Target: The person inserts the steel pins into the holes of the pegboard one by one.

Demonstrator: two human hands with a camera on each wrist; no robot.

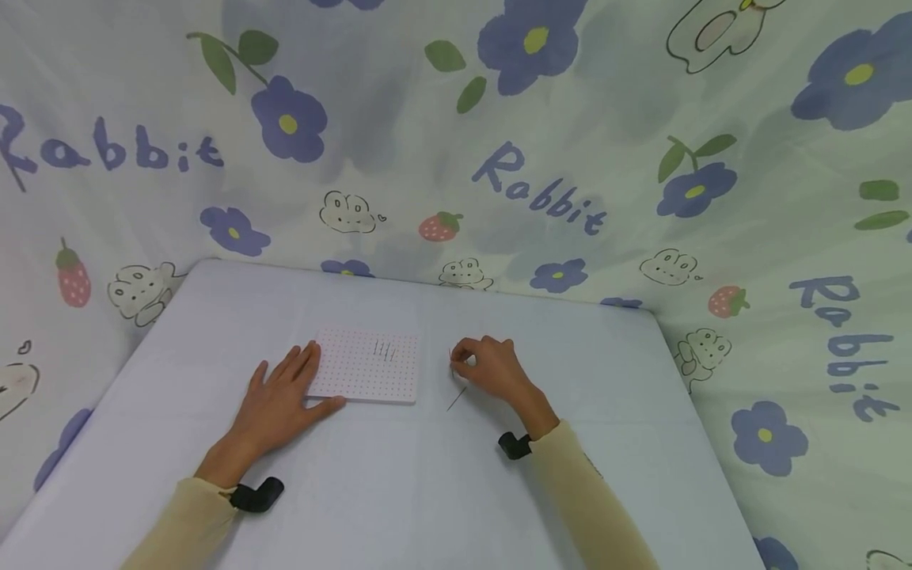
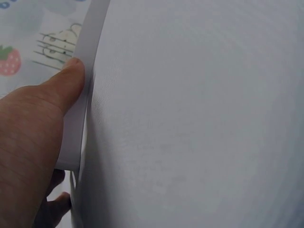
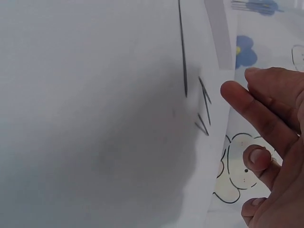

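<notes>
My left hand (image 1: 276, 398) rests on the left edge of a white board with a grid of small holes (image 1: 349, 372). Its thumb (image 2: 71, 80) lies along the near edge in the left wrist view. Several thin dark pins (image 1: 385, 350) stand in a row towards the board's right side. To the right of the board, my right hand (image 1: 492, 366) hovers low with bent fingers over loose thin pins (image 3: 204, 100) on the table. The fingertips (image 3: 230, 91) show apart from those pins, and nothing visible is held. One longer pin (image 1: 457, 399) lies nearer to me.
A white cloth covers the table (image 1: 399, 475). Behind and at both sides hangs a fabric curtain (image 1: 399, 158) printed with flowers, rabbits and strawberries. Each wrist carries a black camera (image 1: 258, 495).
</notes>
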